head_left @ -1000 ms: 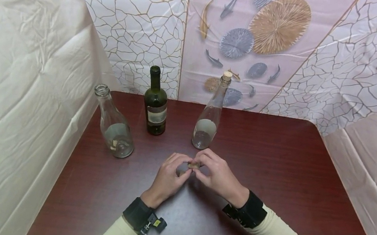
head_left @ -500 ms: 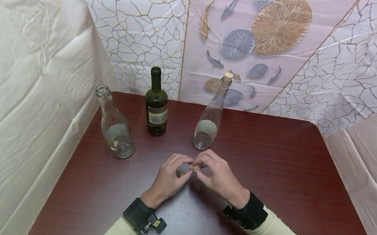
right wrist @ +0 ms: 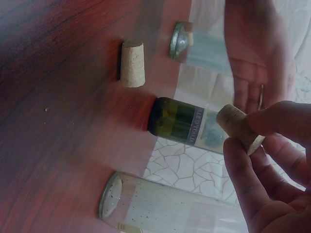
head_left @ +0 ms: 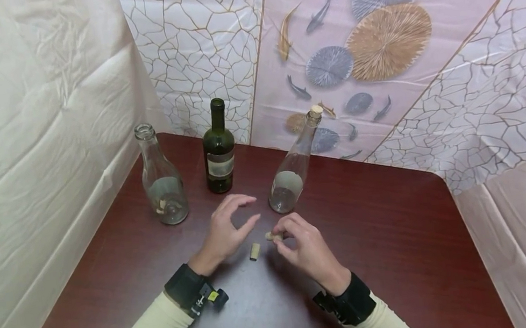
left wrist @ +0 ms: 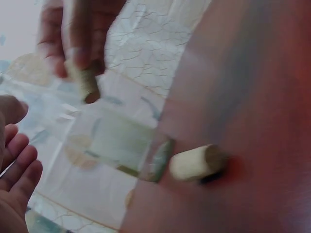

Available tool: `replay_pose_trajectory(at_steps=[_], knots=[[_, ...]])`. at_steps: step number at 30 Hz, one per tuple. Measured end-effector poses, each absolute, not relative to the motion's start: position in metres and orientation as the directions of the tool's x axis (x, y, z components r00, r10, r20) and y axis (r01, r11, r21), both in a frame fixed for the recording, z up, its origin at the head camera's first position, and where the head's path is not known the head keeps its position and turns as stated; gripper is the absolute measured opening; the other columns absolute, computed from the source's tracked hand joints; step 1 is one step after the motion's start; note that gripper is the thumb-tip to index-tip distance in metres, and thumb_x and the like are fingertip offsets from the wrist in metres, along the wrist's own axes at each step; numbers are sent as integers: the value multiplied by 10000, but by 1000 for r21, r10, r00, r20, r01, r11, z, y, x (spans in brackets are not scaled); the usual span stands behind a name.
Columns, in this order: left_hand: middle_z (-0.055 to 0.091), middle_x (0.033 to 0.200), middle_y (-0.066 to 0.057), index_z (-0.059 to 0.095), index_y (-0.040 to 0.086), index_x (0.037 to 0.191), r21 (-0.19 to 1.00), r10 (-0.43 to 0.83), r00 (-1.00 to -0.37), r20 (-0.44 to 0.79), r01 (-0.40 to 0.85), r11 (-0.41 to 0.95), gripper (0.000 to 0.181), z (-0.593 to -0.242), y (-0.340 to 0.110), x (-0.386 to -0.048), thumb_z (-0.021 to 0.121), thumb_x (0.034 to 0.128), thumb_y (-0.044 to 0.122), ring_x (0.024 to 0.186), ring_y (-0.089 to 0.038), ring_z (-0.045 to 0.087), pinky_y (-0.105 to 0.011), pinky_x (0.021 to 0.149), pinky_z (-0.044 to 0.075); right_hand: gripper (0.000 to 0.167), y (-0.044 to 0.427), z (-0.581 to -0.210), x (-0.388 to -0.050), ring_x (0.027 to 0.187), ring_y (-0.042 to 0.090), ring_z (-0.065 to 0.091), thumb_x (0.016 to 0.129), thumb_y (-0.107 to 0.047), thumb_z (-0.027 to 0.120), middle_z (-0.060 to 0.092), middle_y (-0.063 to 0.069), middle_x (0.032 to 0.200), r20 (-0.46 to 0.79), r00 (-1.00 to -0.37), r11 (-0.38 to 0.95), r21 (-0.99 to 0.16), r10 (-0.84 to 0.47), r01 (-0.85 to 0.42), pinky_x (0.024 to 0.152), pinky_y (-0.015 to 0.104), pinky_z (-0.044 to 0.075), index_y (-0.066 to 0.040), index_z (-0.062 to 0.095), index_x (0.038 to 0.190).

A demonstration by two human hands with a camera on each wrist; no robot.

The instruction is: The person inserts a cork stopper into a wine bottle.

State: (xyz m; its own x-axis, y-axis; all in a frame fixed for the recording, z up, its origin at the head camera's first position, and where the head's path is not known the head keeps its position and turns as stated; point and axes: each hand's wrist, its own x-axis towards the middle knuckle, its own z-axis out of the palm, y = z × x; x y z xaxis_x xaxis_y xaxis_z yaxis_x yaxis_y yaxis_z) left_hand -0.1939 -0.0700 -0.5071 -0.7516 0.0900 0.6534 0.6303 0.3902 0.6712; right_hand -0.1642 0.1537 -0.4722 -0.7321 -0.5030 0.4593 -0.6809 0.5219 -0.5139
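Observation:
Between thumb and fingers my right hand [head_left: 308, 242] pinches a cork [right wrist: 238, 127], held above the table in front of the right clear bottle. My left hand [head_left: 224, 230] is apart from it, thumb and fingers spread with nothing between them. A second cork [head_left: 254, 251] stands on the table between the hands; the left wrist view shows this cork [left wrist: 197, 162] too. Beyond the hands are a green bottle [head_left: 220, 161] with an uncorked neck and a clear bottle [head_left: 289, 177] with a cork [head_left: 317, 109] in its mouth.
Another clear bottle [head_left: 163, 183] stands at the left with an open mouth and small pale pieces inside. The dark red table [head_left: 387, 225] reaches back to patterned cloth walls [head_left: 200, 41], with a cream cloth [head_left: 48, 156] along the left.
Both hands were together at the held cork. My left hand has let go and moved left and away, uncovering the cork on the table. My right hand keeps its cork.

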Motion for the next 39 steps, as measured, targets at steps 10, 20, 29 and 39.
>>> replay_pose_trajectory(at_steps=[10,20,29,39], knots=[[674,1230,-102,682,73,1268,804,-227,-776,588,528,274,360,-467,-87,-225,798,931,126,1162,-225,670,-399,1029,550,215,155,-475,-161,905,108,707,850,14,810,643,5,1013,431,-755,543,-525,-494,-655,774,312,643,-91,698,1002],[592,1273,-176,607,19,1325,820,-373,-730,573,514,253,438,-438,-99,-258,780,940,137,1213,-272,609,-415,1092,513,194,157,-475,-158,907,97,712,874,-2,796,639,-15,1018,371,-789,574,-543,-490,-612,785,323,645,-112,702,1003],[535,1349,-182,522,12,1400,861,-409,-759,506,422,284,585,-411,-97,-281,800,915,184,1271,-293,535,-446,1130,460,196,156,-476,-158,907,98,706,869,4,803,645,-13,1011,364,-794,572,-554,-486,-604,778,334,646,-111,702,991],[521,1366,-175,481,32,1426,900,-420,-802,425,323,293,634,-402,-96,-298,808,898,161,1278,-303,526,-425,1128,465,224,154,-479,-159,874,110,716,831,45,814,655,12,995,409,-773,546,-549,-485,-633,756,305,643,-84,693,968]])
